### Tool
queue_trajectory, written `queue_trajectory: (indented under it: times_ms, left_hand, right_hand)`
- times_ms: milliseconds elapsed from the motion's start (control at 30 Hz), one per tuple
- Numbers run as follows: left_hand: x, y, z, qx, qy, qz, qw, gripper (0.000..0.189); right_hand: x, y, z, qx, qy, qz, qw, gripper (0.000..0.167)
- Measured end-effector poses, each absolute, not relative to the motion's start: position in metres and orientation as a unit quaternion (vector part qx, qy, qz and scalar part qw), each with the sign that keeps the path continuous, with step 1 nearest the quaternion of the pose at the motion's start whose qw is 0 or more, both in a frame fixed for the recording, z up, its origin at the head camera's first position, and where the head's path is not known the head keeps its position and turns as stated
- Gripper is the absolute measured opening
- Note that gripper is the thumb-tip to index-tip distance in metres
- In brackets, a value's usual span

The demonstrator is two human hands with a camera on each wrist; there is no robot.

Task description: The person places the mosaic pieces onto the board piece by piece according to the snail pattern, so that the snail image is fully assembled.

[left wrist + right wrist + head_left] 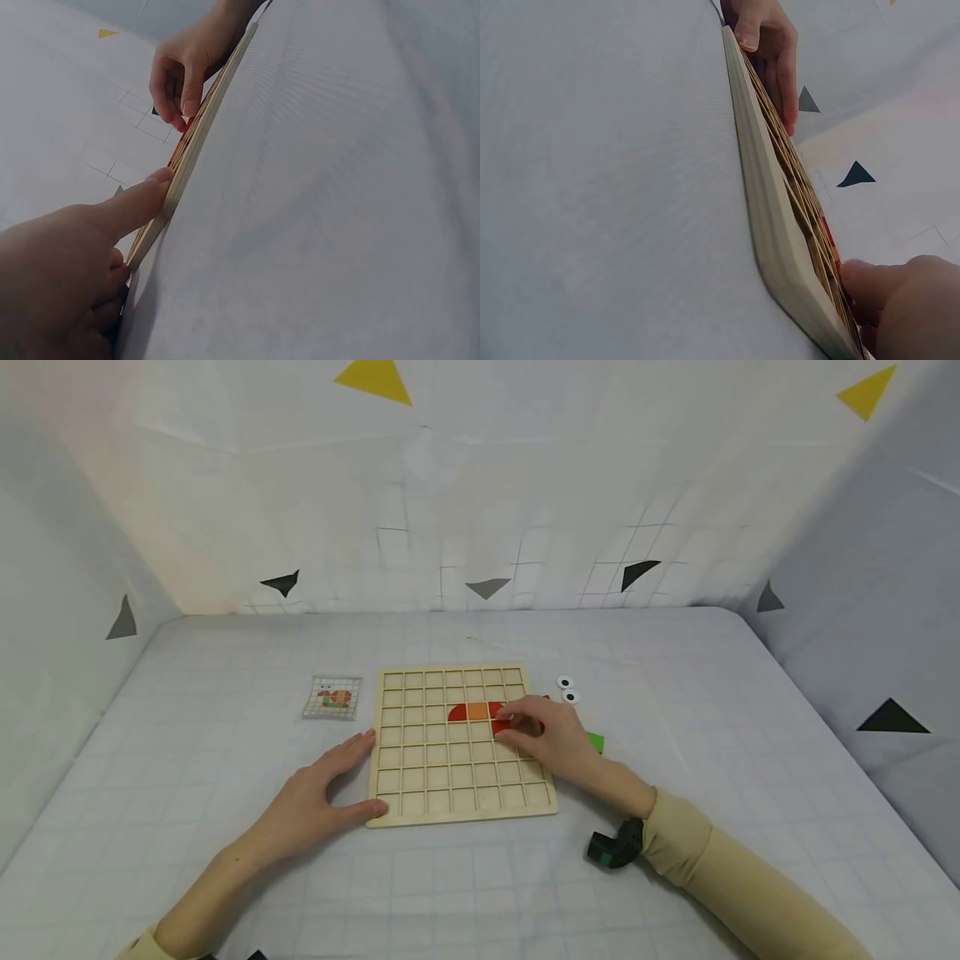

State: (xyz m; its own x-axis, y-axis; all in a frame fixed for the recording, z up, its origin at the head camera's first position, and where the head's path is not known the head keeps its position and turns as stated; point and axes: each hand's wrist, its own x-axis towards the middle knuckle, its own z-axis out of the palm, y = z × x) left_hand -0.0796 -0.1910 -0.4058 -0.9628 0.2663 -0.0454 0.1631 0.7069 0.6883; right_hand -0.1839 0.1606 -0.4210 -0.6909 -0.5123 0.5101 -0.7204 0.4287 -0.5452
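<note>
A square wooden grid board (pixel 438 780) lies flat on the table. My left hand (pixel 307 802) rests at its left side, thumb on the near left corner and fingertips against the edge. In one row of cells sit a red rounded tile (pixel 457 713), an orange square tile (pixel 477 712) and a red tile (pixel 494 707) partly covered by fingers. My right hand (pixel 558 739) is over the board's right part, its thumb and index finger pinching another red tile (pixel 500 726) at a cell just below that row. In the left wrist view, the right hand's fingertips (pixel 185 118) meet red at the board's surface.
A small picture card (pixel 332 697) with a coloured grid pattern lies left of the board. Two round eye pieces (pixel 567 689) lie to the right. A green piece (pixel 596 742) shows partly behind the right hand. A black wrist device (pixel 617 846) sits by the right sleeve.
</note>
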Motion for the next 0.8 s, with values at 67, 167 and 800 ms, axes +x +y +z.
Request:
queue_trajectory:
  times_ms: [67,167,800]
  left_hand:
    - [-0.0799,-0.1914,-0.4066,0.118,0.921,0.364,0.069,0.097]
    - [-0.0803,-0.1917,-0.4072,0.121,0.921,0.364,0.067,0.097]
    - [-0.0794,-0.1921,-0.4069,0.124,0.920,0.367,0.063,0.095]
  right_hand:
    - [-0.1843,0.1601,-0.4212,0.369,-0.833,0.387,0.144,0.026]
    - [-0.1841,0.1600,-0.4207,0.365,-0.830,0.391,0.161,0.027]
    - [-0.1832,0.1622,-0.4216,0.329,-0.848,0.392,0.137,0.033]
